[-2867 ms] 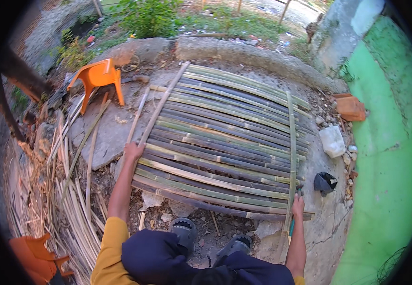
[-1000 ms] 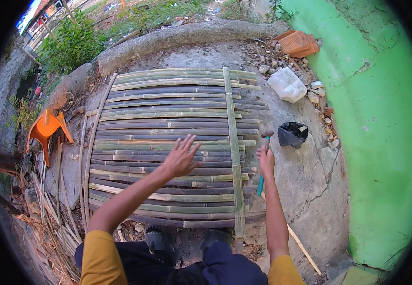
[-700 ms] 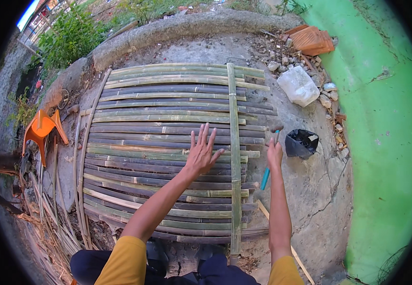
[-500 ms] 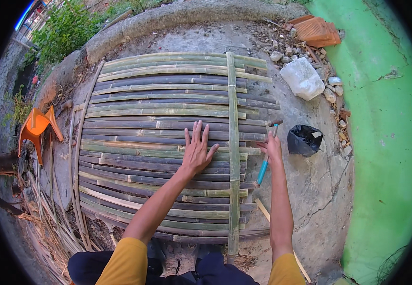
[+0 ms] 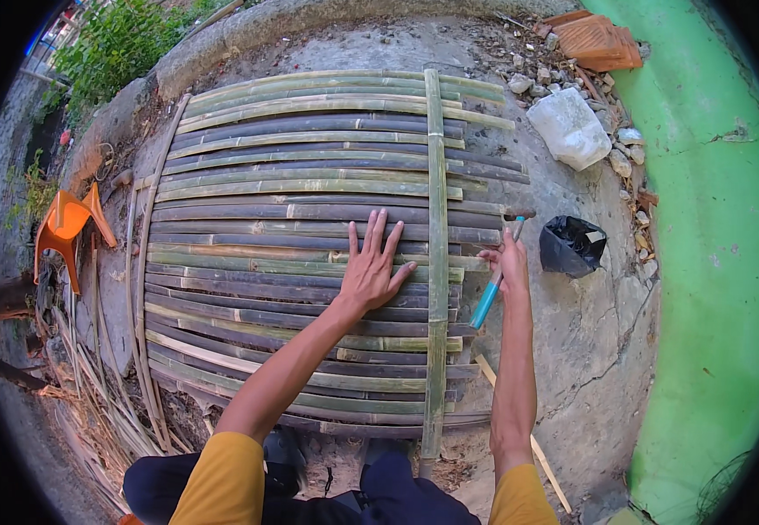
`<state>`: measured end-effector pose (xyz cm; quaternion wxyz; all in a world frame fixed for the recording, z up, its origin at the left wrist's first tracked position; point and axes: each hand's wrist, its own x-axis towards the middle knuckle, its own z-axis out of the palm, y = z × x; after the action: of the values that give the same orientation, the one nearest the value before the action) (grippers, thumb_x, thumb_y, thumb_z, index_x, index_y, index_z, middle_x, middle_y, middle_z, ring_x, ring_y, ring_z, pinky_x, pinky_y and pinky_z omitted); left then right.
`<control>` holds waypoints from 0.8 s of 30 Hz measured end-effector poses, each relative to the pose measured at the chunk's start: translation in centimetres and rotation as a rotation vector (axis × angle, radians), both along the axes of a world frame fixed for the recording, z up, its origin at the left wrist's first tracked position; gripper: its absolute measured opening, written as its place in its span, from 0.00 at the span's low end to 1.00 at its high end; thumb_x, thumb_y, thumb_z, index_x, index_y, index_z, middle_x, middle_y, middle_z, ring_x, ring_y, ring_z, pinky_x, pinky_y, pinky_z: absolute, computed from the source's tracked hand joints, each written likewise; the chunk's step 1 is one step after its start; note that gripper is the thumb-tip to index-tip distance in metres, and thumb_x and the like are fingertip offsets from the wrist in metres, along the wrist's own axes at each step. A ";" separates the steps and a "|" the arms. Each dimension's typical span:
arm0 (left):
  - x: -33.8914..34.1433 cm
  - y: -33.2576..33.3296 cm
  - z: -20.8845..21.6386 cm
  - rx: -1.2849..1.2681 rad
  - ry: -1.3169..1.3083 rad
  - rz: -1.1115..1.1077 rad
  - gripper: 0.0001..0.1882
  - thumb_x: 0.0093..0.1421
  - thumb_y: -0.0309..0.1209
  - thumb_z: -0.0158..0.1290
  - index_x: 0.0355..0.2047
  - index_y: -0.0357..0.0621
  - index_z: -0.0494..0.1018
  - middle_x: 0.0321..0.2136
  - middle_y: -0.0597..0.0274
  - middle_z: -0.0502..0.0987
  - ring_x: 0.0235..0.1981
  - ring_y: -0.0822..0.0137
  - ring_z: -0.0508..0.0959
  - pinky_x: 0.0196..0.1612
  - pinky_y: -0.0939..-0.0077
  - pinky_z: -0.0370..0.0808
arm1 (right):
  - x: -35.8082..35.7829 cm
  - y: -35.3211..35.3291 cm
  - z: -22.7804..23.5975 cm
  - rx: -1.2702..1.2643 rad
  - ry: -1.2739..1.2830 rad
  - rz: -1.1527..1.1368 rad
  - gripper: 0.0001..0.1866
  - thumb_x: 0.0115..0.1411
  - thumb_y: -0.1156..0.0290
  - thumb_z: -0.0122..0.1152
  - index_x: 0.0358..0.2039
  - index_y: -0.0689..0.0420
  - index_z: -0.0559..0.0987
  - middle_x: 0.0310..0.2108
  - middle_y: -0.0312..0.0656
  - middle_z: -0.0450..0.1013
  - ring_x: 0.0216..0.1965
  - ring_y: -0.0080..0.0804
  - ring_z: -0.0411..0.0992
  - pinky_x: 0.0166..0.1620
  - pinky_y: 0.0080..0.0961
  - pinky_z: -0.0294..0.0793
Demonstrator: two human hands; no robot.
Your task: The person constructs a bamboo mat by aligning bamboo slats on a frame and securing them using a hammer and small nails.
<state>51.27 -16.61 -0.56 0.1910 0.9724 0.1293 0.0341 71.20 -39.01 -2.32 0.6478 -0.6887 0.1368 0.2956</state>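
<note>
A panel of split bamboo slats (image 5: 300, 212), some green and some dark, lies flat on the ground before me. My left hand (image 5: 370, 267) rests palm down on its middle slats, fingers spread. One upright bamboo crosspiece (image 5: 436, 350) lies over the slats toward their right ends. Just right of it, my right hand (image 5: 510, 262) is closed around a hammer with a teal handle (image 5: 486, 304). The dark hammer head is at the top of that hand, near the slat ends, and the handle slants down to the left. Whether the fingertips touch a slat is hard to tell.
A black plastic bag (image 5: 572, 247) stands right of the hammer. Beyond it are a white block (image 5: 569, 129), rubble, orange tiles (image 5: 602, 42) and a green wall (image 5: 712, 262). An orange plastic chair (image 5: 66, 229) and loose bamboo strips (image 5: 104, 385) are at left.
My view has shifted, so the panel appears slightly higher. The hammer is still in my right hand, turned a little. My left hand stays flat on the slats.
</note>
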 end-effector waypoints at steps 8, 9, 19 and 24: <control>-0.1 0.1 -0.3 -0.025 -0.007 0.012 0.39 0.72 0.54 0.45 0.75 0.45 0.52 0.76 0.42 0.44 0.78 0.45 0.42 0.75 0.36 0.34 | -0.5 -0.8 -2.3 0.086 -0.002 0.051 0.22 0.77 0.54 0.46 0.56 0.61 0.69 0.44 0.43 0.78 0.38 0.42 0.83 0.36 0.31 0.77; -0.3 0.4 -0.3 -0.013 -0.010 0.016 0.39 0.72 0.54 0.45 0.75 0.45 0.52 0.76 0.42 0.44 0.78 0.45 0.42 0.75 0.36 0.34 | -0.9 -0.4 -1.9 0.085 0.017 0.050 0.22 0.77 0.54 0.46 0.57 0.61 0.69 0.44 0.43 0.78 0.41 0.43 0.83 0.37 0.31 0.77; -8.0 1.6 3.3 -0.013 0.097 -0.052 0.38 0.74 0.54 0.39 0.76 0.47 0.49 0.77 0.45 0.41 0.78 0.49 0.40 0.76 0.38 0.31 | -0.9 -0.6 -0.4 0.182 -0.141 -0.100 0.23 0.77 0.56 0.44 0.57 0.66 0.63 0.39 0.54 0.74 0.31 0.44 0.81 0.41 0.36 0.80; -14.6 7.8 7.1 0.123 0.226 -0.161 0.40 0.74 0.58 0.34 0.77 0.50 0.44 0.78 0.49 0.37 0.79 0.54 0.37 0.77 0.43 0.29 | -1.1 0.9 4.8 0.233 -0.229 -0.073 0.24 0.77 0.57 0.45 0.57 0.67 0.63 0.37 0.53 0.74 0.30 0.42 0.80 0.41 0.35 0.80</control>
<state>36.71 -8.84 6.55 0.1175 0.9872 0.0691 -0.0830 70.12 -38.09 2.48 0.7449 -0.6327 0.0519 0.2052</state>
